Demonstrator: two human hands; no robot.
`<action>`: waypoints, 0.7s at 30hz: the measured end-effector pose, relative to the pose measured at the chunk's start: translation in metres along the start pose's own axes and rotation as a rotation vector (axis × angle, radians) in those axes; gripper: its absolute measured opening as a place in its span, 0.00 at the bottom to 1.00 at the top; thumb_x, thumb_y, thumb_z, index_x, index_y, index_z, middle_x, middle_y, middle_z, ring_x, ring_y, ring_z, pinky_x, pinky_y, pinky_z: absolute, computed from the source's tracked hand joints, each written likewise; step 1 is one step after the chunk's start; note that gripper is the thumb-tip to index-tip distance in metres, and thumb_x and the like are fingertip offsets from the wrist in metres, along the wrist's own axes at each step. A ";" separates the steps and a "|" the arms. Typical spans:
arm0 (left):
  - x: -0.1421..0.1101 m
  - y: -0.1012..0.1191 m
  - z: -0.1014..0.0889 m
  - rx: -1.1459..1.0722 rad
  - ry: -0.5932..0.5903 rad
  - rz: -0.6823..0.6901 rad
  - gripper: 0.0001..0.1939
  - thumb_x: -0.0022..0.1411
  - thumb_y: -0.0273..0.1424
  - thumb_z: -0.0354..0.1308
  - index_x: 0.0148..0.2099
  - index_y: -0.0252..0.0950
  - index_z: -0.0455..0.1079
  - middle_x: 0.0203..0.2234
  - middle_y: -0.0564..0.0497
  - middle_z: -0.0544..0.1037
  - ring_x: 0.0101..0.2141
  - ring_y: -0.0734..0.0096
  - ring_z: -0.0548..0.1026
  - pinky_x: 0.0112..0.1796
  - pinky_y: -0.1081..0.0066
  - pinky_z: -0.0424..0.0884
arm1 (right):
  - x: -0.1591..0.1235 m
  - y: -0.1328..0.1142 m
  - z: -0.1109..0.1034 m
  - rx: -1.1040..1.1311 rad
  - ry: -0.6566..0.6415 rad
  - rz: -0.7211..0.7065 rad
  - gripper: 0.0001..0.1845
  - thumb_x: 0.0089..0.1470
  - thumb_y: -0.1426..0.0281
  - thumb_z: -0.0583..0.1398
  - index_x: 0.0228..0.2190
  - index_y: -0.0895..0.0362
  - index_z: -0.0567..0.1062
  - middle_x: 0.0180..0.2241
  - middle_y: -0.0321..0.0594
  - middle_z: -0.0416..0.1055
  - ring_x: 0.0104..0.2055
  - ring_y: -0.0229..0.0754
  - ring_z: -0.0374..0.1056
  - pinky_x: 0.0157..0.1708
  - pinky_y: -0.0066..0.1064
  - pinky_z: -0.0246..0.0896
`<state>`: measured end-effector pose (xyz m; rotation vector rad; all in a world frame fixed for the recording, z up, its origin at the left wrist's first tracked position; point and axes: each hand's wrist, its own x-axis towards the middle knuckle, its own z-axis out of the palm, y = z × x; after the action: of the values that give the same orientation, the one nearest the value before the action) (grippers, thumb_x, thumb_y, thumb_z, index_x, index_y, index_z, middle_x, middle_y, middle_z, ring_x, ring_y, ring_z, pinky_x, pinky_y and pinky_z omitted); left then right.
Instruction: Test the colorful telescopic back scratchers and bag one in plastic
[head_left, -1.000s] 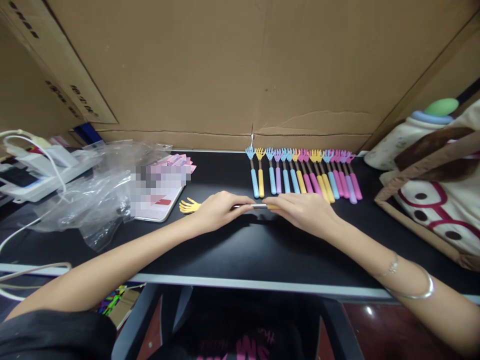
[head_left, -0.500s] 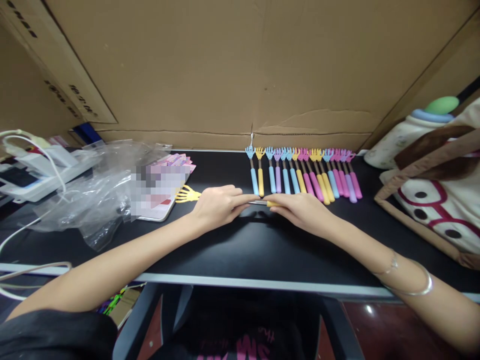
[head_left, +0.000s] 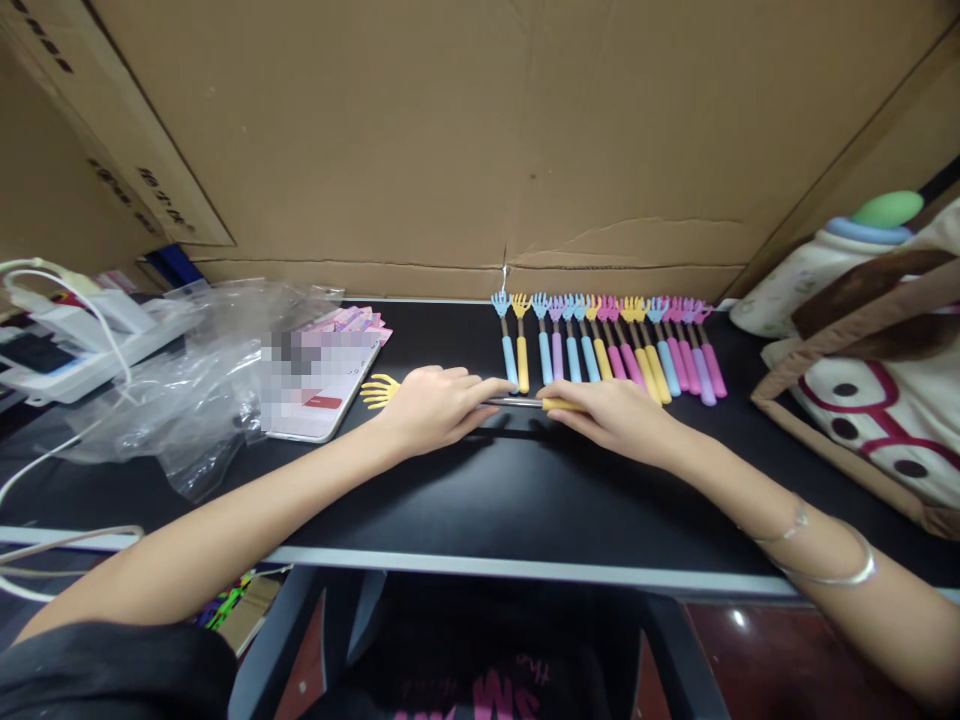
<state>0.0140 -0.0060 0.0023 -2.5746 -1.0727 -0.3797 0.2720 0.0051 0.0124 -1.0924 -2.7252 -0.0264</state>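
Observation:
Between my hands, a yellow back scratcher [head_left: 517, 402] lies sideways above the black table. My left hand [head_left: 435, 408] is closed round it near its hand-shaped yellow head, which sticks out to the left. My right hand [head_left: 615, 418] is closed round its yellow handle. A length of bare metal rod shows between the two hands. Just behind, a row of back scratchers [head_left: 555, 355] in blue, yellow, purple and pink lies on the table, heads toward the cardboard.
A phone [head_left: 330, 395] and crumpled clear plastic bags [head_left: 217, 370] lie at left, beside a white power strip [head_left: 97, 345] with cables. A cloth bag [head_left: 877, 400] and a bottle [head_left: 817, 270] stand at right. Cardboard [head_left: 480, 140] walls off the back.
My right hand has moved slightly right with the handle, and more metal rod shows between my hands. The yellow head has shifted slightly right, closer to my left hand.

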 end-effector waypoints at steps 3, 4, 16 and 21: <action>0.000 -0.009 -0.003 0.019 0.017 -0.042 0.15 0.69 0.41 0.46 0.50 0.43 0.70 0.30 0.52 0.78 0.31 0.70 0.75 0.27 0.72 0.58 | -0.001 0.007 -0.005 -0.016 0.022 0.003 0.13 0.61 0.62 0.51 0.41 0.52 0.72 0.26 0.34 0.75 0.24 0.37 0.68 0.24 0.25 0.52; 0.001 -0.012 -0.003 0.024 0.033 -0.045 0.15 0.69 0.41 0.46 0.47 0.42 0.71 0.30 0.52 0.78 0.31 0.69 0.75 0.27 0.72 0.58 | -0.002 0.009 -0.006 -0.021 0.033 0.009 0.13 0.61 0.62 0.51 0.40 0.52 0.73 0.25 0.34 0.74 0.23 0.36 0.67 0.24 0.25 0.52; 0.002 -0.036 0.000 0.088 0.114 -0.006 0.19 0.71 0.40 0.42 0.40 0.38 0.70 0.29 0.52 0.77 0.31 0.71 0.74 0.26 0.73 0.55 | -0.004 0.031 -0.020 -0.034 0.024 0.075 0.12 0.60 0.61 0.52 0.39 0.53 0.71 0.22 0.31 0.70 0.20 0.35 0.63 0.23 0.25 0.50; 0.001 -0.039 0.004 0.055 0.094 0.001 0.17 0.72 0.39 0.42 0.41 0.38 0.70 0.30 0.52 0.77 0.31 0.72 0.74 0.26 0.74 0.55 | -0.004 0.036 -0.017 -0.100 0.019 0.070 0.16 0.62 0.59 0.49 0.37 0.54 0.71 0.23 0.34 0.71 0.22 0.37 0.65 0.23 0.26 0.50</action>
<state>-0.0131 0.0224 0.0062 -2.4831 -1.0351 -0.4595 0.3024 0.0265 0.0260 -1.2072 -2.6925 -0.1636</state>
